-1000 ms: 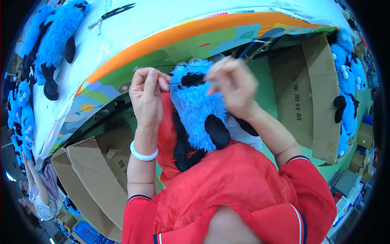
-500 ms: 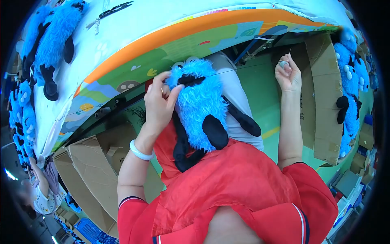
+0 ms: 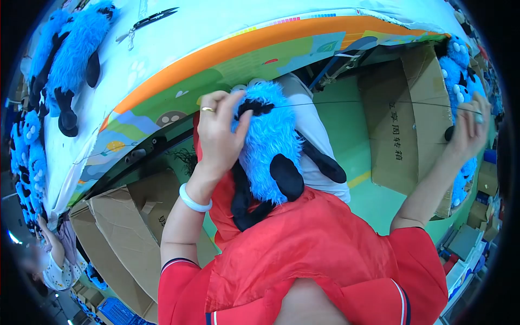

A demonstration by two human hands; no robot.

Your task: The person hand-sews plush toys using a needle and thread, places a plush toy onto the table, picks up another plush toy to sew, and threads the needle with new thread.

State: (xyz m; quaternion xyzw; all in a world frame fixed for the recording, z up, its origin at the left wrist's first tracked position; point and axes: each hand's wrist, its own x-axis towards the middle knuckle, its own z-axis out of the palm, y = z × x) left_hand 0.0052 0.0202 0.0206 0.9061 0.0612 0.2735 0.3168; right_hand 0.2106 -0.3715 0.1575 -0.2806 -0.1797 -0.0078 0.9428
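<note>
A furry blue plush toy [image 3: 268, 135] with black arms and feet lies in my lap, on the red apron [image 3: 309, 233] and a grey trouser leg. My left hand [image 3: 219, 132] grips the toy's head beside its black mouth, thumb and fingers closed on the fur. From the mouth area a dark sewing thread [image 3: 368, 102] stretches nearly straight to the right. My right hand [image 3: 468, 132], far out to the side, pinches its other end; any needle between those fingers is too small to make out.
Cardboard boxes stand at the right [image 3: 392, 124] and lower left [image 3: 124, 233]. On the white-covered table [image 3: 179, 49] lie thread snips [image 3: 154, 19] and more blue plush toys [image 3: 81, 51]. Further toys [image 3: 460, 76] are piled at right. Another person [image 3: 59, 265] is at far left.
My right hand has swung outward to the right and slightly down, drawing the thread out longer. My left hand has shifted a little, its fingers now nearer the toy's mouth.
</note>
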